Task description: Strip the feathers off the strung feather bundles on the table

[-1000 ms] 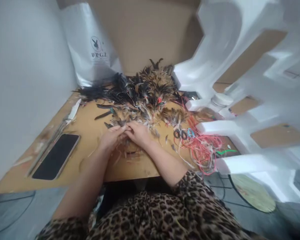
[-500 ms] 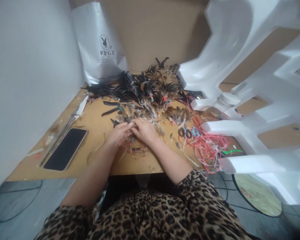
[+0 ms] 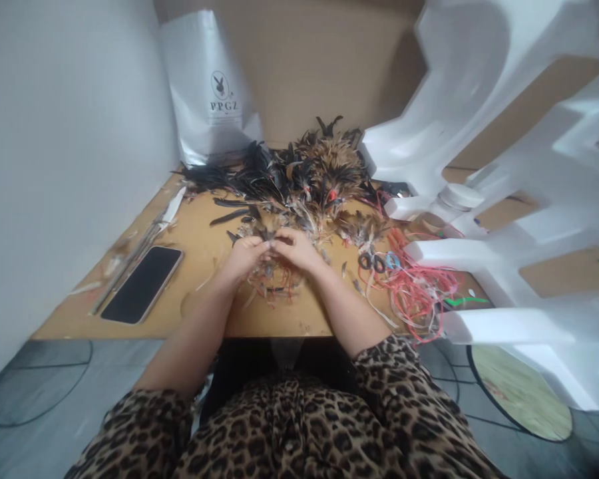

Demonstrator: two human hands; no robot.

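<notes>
My left hand (image 3: 245,258) and my right hand (image 3: 297,250) meet over the near middle of the table, thumbs and fingertips pinched together. Dark feathers (image 3: 267,234) stick up from between them; the held ends are hidden by my fingers. Just beyond lies a wide heap of black feathers (image 3: 259,176) and brown feathers (image 3: 337,163). A smaller brown feather bunch (image 3: 362,228) rests to the right of my right hand. Below my hands, loose feather scraps and red strands (image 3: 274,287) are scattered on the tabletop.
Dark-handled scissors (image 3: 372,263) lie beside tangled red string (image 3: 419,286). A phone (image 3: 142,286) sits at the left near a thin rod (image 3: 124,266). Behind stands a white bag (image 3: 194,86). White moulded foam pieces (image 3: 509,326) crowd the table's right side (image 3: 309,326).
The view has shifted slightly, so the table and its contents sit a little farther right. My hands stay pinched together, now slightly flatter, with dark feathers showing more clearly above them.
</notes>
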